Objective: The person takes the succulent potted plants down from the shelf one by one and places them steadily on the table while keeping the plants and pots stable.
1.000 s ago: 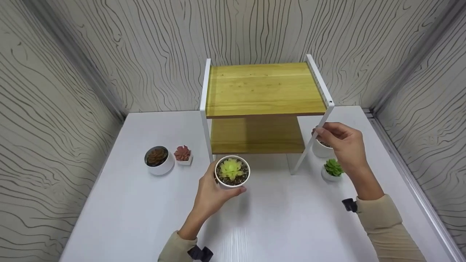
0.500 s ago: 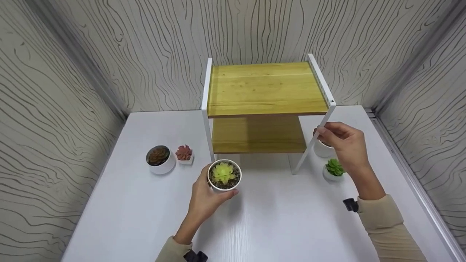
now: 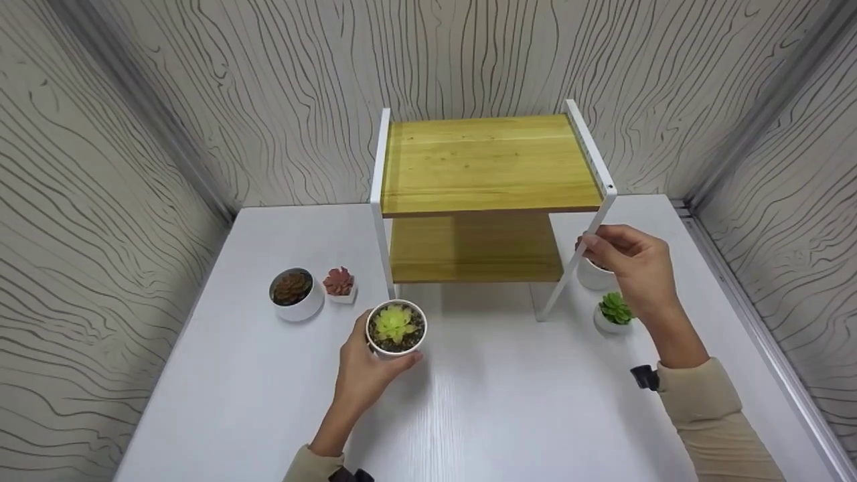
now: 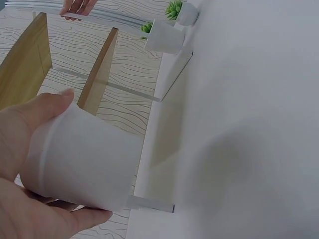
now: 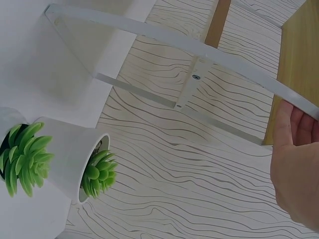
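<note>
My left hand (image 3: 361, 375) grips a white pot holding a yellow-green succulent (image 3: 395, 327), in front of the left leg of a two-tier shelf (image 3: 492, 164). In the left wrist view the pot's side (image 4: 89, 154) shows between thumb and fingers, raised off the table. With thumb and fingers, my right hand (image 3: 636, 268) pinches the white right front post (image 3: 566, 274) of the shelf. That same white frame bar (image 5: 174, 41) crosses the right wrist view. Partly hidden behind the right hand stands a white pot (image 3: 592, 275).
A green succulent (image 3: 614, 308) in a small white pot stands right of the shelf. On the left sit a brown succulent (image 3: 292, 288) in a round white pot and a small red succulent (image 3: 339, 282). Patterned panels (image 3: 301, 100) enclose the white table (image 3: 522, 402).
My left hand has carried the potted succulent leftward and slightly nearer to me. The right hand keeps its hold on the shelf post, and the shelf stands where it was.
</note>
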Motion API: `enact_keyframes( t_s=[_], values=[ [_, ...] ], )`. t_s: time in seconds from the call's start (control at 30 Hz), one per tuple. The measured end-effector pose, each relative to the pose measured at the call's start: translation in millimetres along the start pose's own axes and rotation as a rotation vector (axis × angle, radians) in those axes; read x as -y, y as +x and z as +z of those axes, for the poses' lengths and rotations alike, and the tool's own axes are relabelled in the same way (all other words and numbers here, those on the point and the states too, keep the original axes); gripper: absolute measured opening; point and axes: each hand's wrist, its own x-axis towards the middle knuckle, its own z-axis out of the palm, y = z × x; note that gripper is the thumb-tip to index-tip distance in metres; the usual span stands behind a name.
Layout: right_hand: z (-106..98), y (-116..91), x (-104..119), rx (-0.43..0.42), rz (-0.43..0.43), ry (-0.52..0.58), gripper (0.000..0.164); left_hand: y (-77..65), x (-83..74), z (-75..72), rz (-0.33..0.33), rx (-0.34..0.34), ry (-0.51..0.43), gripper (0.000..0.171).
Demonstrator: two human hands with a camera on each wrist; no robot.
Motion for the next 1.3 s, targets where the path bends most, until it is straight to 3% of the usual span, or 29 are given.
enact_keyframes(
  t_s=[0.37, 0.93, 1.3],
  values=[
    [-1, 0, 1, -0.014, 0.033, -0.051, 0.033, 3.9, 12.0, -16.6, -0.015, -0.05, 0.005, 0.1],
    [0, -1, -1, -0.009, 0.009, -0.052, 0.033, 15.4, 37.6, -25.8, -0.088, -0.09, 0.069, 0.097],
    [-2, -1, -4, -0.014, 0.018, -0.036, 0.029, 26.9, 43.2, -42.1, -0.145, -0.044, 0.154, 0.103]
  ],
)
